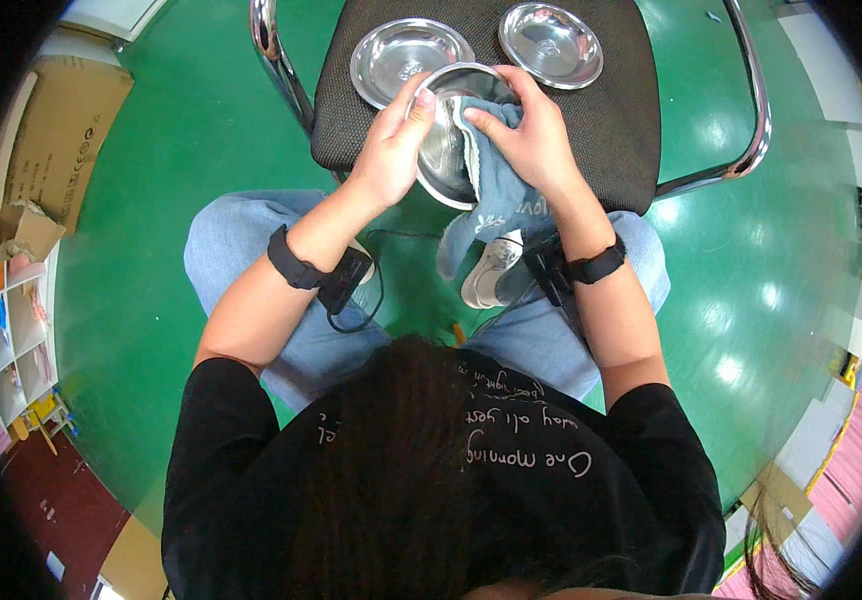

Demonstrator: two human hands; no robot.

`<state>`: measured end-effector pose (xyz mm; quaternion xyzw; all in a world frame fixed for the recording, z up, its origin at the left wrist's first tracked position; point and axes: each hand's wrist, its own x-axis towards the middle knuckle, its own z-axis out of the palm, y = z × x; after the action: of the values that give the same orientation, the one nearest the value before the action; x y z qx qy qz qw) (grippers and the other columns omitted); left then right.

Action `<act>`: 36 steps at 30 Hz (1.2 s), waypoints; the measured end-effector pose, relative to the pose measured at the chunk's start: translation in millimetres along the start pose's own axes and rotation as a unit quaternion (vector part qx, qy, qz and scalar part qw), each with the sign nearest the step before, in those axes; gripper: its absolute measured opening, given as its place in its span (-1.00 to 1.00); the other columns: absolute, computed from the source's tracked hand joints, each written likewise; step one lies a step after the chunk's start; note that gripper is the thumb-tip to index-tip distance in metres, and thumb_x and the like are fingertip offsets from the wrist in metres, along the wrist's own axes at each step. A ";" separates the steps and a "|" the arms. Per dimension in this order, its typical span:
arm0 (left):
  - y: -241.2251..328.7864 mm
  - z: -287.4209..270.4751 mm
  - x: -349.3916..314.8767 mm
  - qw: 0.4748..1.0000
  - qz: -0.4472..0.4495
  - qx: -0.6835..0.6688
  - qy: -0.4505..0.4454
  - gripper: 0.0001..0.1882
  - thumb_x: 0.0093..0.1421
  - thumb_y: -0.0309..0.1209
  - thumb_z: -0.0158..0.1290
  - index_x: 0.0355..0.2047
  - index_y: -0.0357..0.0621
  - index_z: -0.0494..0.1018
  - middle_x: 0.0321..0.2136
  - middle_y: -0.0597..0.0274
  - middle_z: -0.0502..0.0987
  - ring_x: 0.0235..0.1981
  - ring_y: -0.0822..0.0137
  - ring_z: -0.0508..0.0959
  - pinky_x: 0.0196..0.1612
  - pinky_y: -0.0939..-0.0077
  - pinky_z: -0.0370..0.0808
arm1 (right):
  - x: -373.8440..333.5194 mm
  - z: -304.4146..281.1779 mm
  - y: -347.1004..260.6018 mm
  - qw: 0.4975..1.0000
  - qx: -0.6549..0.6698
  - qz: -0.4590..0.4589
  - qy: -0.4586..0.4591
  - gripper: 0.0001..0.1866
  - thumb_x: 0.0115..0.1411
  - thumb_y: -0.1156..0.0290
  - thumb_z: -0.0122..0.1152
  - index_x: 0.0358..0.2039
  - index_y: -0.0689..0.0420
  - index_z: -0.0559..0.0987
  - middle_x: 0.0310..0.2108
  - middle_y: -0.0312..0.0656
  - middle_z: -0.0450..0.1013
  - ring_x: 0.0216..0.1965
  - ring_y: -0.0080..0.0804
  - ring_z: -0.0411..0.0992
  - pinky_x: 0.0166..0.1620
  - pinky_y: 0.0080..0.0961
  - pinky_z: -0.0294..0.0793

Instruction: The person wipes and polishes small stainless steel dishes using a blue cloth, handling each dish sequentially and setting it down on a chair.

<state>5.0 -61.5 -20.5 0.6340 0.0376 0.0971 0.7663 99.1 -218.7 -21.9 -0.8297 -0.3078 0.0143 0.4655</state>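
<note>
My left hand [391, 150] grips the left rim of a shiny stainless steel bowl [437, 155], thumb over the edge. The bowl is tilted above the front of the chair seat. In my right hand [539, 140] is a blue-grey cloth [506, 180] with a pale edge, pressed by the thumb against the bowl's inside; the fingers go behind the far right rim, partly hidden. The cloth's loose end hangs below the bowl. Just beyond, a shallow steel plate [406, 58] lies on the seat at left, and another steel plate [551, 45] at right.
The dark mesh chair seat [616, 150] has a curved chrome armrest [754, 130] on each side. Black straps with small boxes sit on both my wrists, and a thin cable [383, 300] hangs between my knees. A cardboard box [76, 130] and white shelf [21, 330] stand at far left.
</note>
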 end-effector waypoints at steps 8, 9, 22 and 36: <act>-0.9 -7.3 1.7 0.998 -0.026 -0.055 0.005 -0.49 0.37 -0.13 -0.22 0.13 -0.30 0.23 -0.02 0.16 0.42 -0.03 0.41 0.40 0.07 0.53 0.31 | -5.9 -5.6 -13.0 0.994 -0.062 -0.053 -0.069 0.02 -0.32 0.15 0.57 0.13 0.22 0.23 0.03 0.04 0.36 0.06 -0.07 0.36 0.11 -0.32 0.33; -2.1 -7.0 1.9 0.998 -0.026 -0.055 0.004 -0.49 0.37 -0.13 -0.22 0.13 -0.30 0.23 -0.02 0.16 0.42 -0.03 0.41 0.40 0.07 0.53 0.31 | -8.6 -2.5 -14.6 0.995 -0.087 -0.038 -0.026 -0.08 -0.28 0.14 0.56 0.07 0.22 0.29 -0.06 0.02 0.43 -0.01 -0.11 0.42 0.03 -0.34 0.39; 11.3 -0.6 4.2 0.999 -0.032 -0.033 -0.009 -0.52 0.39 -0.13 -0.26 0.12 -0.24 0.25 -0.08 0.20 0.45 -0.06 0.47 0.41 0.06 0.57 0.32 | -0.7 -2.4 1.5 0.999 0.037 -0.032 -0.001 -0.56 0.03 0.49 0.25 -0.04 0.19 0.43 -0.14 0.00 0.46 -0.09 -0.12 0.45 -0.02 -0.37 0.41; 15.7 -11.9 15.4 0.998 -0.017 -0.062 -0.003 -0.56 0.39 -0.20 -0.27 0.14 -0.23 0.20 -0.04 0.13 0.44 -0.02 0.37 0.47 0.06 0.51 0.40 | -6.2 -13.9 12.1 0.979 0.158 0.102 -0.075 -0.33 -0.07 0.39 0.36 0.08 0.17 0.34 -0.08 -0.11 0.42 -0.07 -0.33 0.40 0.02 -0.46 0.36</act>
<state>16.2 -44.2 -6.4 0.5848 0.0400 0.0849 0.8058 104.4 -237.1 -25.1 -0.7694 -0.2491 0.1724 0.5624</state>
